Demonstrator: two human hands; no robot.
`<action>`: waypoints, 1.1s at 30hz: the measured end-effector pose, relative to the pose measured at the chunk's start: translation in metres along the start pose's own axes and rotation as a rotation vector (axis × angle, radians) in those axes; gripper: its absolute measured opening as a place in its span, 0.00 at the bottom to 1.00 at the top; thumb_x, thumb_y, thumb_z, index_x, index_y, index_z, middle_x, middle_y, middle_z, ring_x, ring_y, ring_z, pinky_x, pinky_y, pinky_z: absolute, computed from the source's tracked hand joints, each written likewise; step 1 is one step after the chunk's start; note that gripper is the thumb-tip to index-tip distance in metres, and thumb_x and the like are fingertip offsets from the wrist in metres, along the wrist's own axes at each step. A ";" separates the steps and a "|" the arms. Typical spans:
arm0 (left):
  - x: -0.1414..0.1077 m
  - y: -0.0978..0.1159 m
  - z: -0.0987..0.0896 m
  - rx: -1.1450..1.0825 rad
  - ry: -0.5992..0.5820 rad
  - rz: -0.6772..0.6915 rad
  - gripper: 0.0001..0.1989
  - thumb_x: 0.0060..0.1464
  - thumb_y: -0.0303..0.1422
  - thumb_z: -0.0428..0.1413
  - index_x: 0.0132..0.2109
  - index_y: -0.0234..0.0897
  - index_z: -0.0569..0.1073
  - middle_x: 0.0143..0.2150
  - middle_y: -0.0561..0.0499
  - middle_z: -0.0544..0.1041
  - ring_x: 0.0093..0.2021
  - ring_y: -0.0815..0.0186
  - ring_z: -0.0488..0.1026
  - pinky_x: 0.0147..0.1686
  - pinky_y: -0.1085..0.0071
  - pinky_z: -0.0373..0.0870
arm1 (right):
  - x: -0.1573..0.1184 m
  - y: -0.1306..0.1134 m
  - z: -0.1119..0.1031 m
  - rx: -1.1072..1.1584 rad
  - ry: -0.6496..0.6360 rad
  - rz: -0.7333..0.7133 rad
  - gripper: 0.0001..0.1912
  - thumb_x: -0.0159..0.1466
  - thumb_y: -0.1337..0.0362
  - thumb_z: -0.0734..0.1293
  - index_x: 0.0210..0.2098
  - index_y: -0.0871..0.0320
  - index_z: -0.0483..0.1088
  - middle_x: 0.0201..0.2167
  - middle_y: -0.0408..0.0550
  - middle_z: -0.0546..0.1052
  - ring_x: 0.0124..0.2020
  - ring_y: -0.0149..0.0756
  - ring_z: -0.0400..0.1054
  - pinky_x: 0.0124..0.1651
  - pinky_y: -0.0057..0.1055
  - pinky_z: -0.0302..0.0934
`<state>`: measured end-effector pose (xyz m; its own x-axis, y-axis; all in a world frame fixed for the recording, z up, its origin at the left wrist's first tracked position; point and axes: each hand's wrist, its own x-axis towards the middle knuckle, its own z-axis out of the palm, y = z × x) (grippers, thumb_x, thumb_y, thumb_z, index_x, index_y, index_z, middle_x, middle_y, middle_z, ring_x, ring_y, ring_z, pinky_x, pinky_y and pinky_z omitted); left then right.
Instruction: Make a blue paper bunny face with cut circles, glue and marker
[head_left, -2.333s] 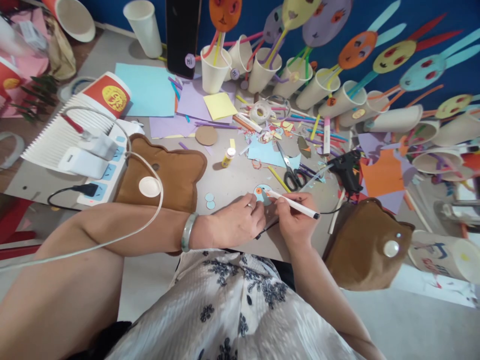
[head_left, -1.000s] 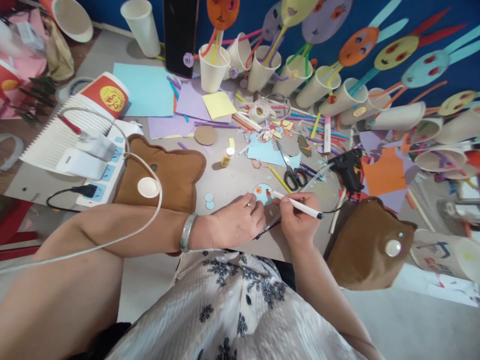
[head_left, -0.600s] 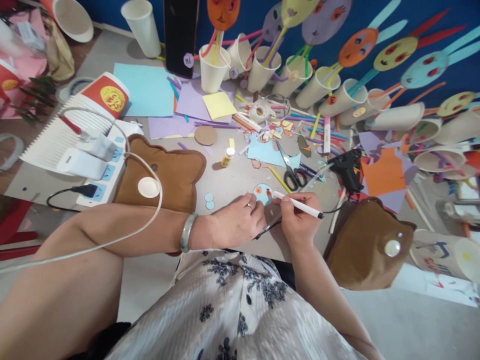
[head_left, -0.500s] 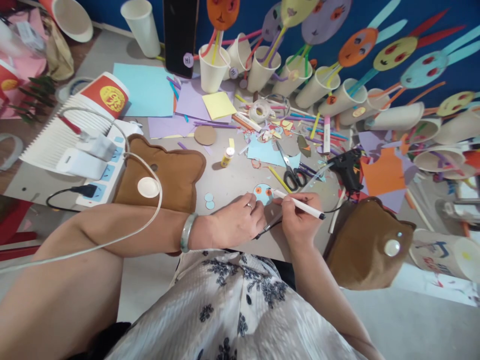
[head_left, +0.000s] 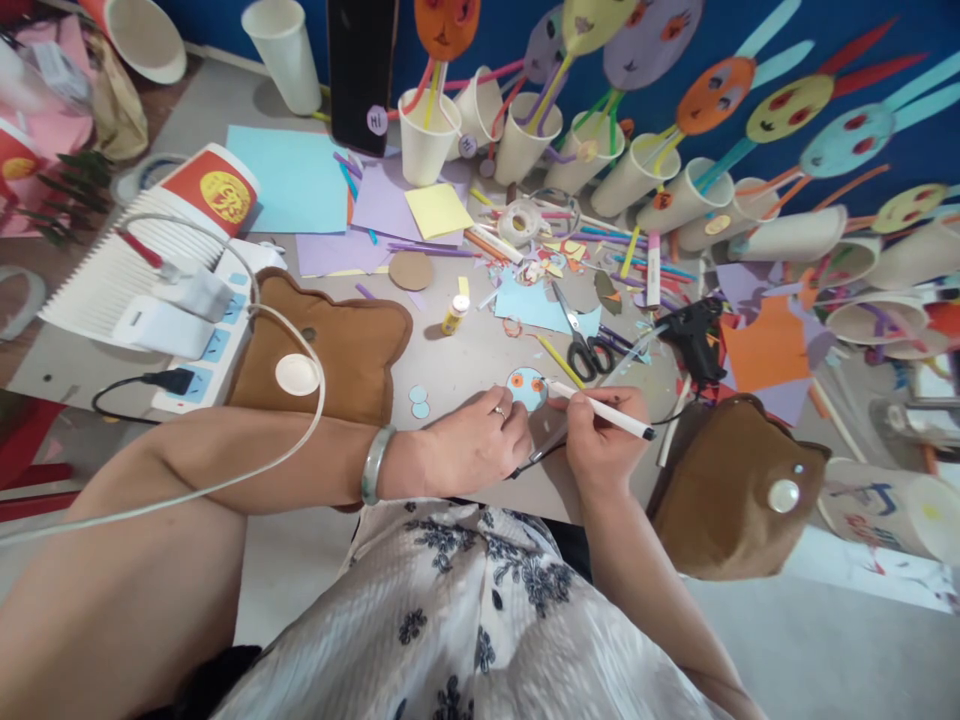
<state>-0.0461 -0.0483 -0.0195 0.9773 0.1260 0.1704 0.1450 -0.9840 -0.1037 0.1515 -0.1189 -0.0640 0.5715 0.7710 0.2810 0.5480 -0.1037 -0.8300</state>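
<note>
A light blue paper disc [head_left: 529, 399] with two orange eye shapes lies on the table in front of me. My left hand [head_left: 480, 440], fingers curled together, grips it at its left edge; the fingertips are partly hidden. In my right hand [head_left: 606, 445] is a white marker [head_left: 615, 414], pinched like a pen. Its tip meets the disc beside the right orange eye, and its black end points to the right. To the left of my left hand lie two small light blue paper circles [head_left: 419, 402], close together.
Black scissors [head_left: 589, 356], a glue stick [head_left: 454, 314] and a black glue gun [head_left: 691, 340] lie beyond my hands. Brown cushions [head_left: 337, 345] flank the work area. A white cable [head_left: 319, 400] crosses over my left forearm. Paper cups [head_left: 429, 140] with paper faces line the back.
The marker and my right hand have shifted very slightly to the right. My left hand and the paper disc stay in place.
</note>
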 end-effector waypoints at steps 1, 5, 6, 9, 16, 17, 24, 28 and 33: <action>0.000 0.000 -0.001 -0.002 -0.007 0.000 0.16 0.67 0.26 0.49 0.56 0.31 0.77 0.55 0.35 0.80 0.50 0.55 0.78 0.55 0.55 0.66 | 0.000 0.000 0.000 -0.004 -0.003 -0.002 0.10 0.66 0.56 0.69 0.36 0.54 0.67 0.27 0.44 0.79 0.30 0.44 0.80 0.33 0.38 0.70; 0.000 0.000 -0.001 -0.013 -0.018 -0.003 0.16 0.67 0.26 0.49 0.56 0.31 0.77 0.55 0.36 0.80 0.50 0.56 0.77 0.55 0.55 0.66 | 0.001 -0.002 0.000 -0.040 -0.017 -0.015 0.10 0.66 0.56 0.69 0.35 0.54 0.67 0.26 0.45 0.79 0.30 0.44 0.80 0.32 0.38 0.70; 0.000 0.000 -0.001 -0.019 -0.017 -0.001 0.16 0.67 0.25 0.49 0.55 0.31 0.77 0.55 0.36 0.80 0.50 0.56 0.78 0.55 0.55 0.67 | 0.001 -0.002 0.000 -0.042 -0.012 -0.015 0.09 0.66 0.56 0.69 0.35 0.53 0.67 0.26 0.44 0.79 0.30 0.44 0.80 0.32 0.38 0.70; 0.000 0.000 0.000 -0.020 -0.006 -0.004 0.16 0.67 0.25 0.49 0.56 0.31 0.77 0.55 0.36 0.81 0.50 0.55 0.78 0.55 0.55 0.67 | 0.001 -0.003 0.000 -0.027 0.009 -0.007 0.09 0.66 0.57 0.69 0.35 0.53 0.67 0.26 0.44 0.79 0.29 0.44 0.80 0.32 0.38 0.70; -0.001 0.000 0.001 0.015 0.014 0.005 0.17 0.68 0.26 0.48 0.56 0.31 0.78 0.55 0.36 0.81 0.51 0.54 0.78 0.55 0.55 0.67 | 0.001 -0.002 0.000 0.000 -0.001 -0.023 0.08 0.65 0.59 0.69 0.35 0.54 0.67 0.25 0.44 0.79 0.29 0.45 0.80 0.31 0.38 0.70; -0.001 0.000 0.001 0.017 0.009 0.005 0.17 0.68 0.26 0.48 0.56 0.31 0.78 0.55 0.36 0.80 0.51 0.54 0.78 0.55 0.55 0.66 | 0.001 -0.002 0.000 -0.007 0.000 -0.024 0.08 0.65 0.59 0.69 0.35 0.54 0.67 0.25 0.44 0.79 0.29 0.45 0.80 0.32 0.38 0.70; -0.001 0.000 0.001 0.023 0.002 -0.001 0.18 0.67 0.25 0.47 0.57 0.30 0.77 0.56 0.35 0.80 0.49 0.54 0.79 0.54 0.55 0.66 | 0.000 -0.001 0.000 0.023 0.047 0.008 0.07 0.66 0.60 0.70 0.36 0.53 0.67 0.25 0.44 0.79 0.28 0.46 0.80 0.31 0.39 0.70; 0.000 -0.001 0.001 0.014 -0.001 -0.001 0.18 0.67 0.25 0.47 0.57 0.29 0.77 0.56 0.35 0.80 0.49 0.54 0.78 0.54 0.55 0.66 | 0.000 -0.001 0.000 0.016 0.040 -0.003 0.07 0.65 0.60 0.69 0.35 0.53 0.67 0.25 0.44 0.79 0.28 0.47 0.81 0.30 0.38 0.70; 0.000 -0.001 -0.001 0.006 -0.019 0.000 0.19 0.67 0.25 0.47 0.57 0.30 0.77 0.55 0.36 0.80 0.50 0.54 0.78 0.55 0.55 0.66 | 0.000 -0.001 0.000 0.012 0.030 -0.017 0.07 0.65 0.60 0.69 0.35 0.54 0.66 0.25 0.43 0.78 0.28 0.46 0.81 0.30 0.37 0.69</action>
<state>-0.0464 -0.0476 -0.0187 0.9801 0.1285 0.1515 0.1459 -0.9832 -0.1095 0.1513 -0.1188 -0.0635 0.5801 0.7534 0.3095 0.5505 -0.0825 -0.8308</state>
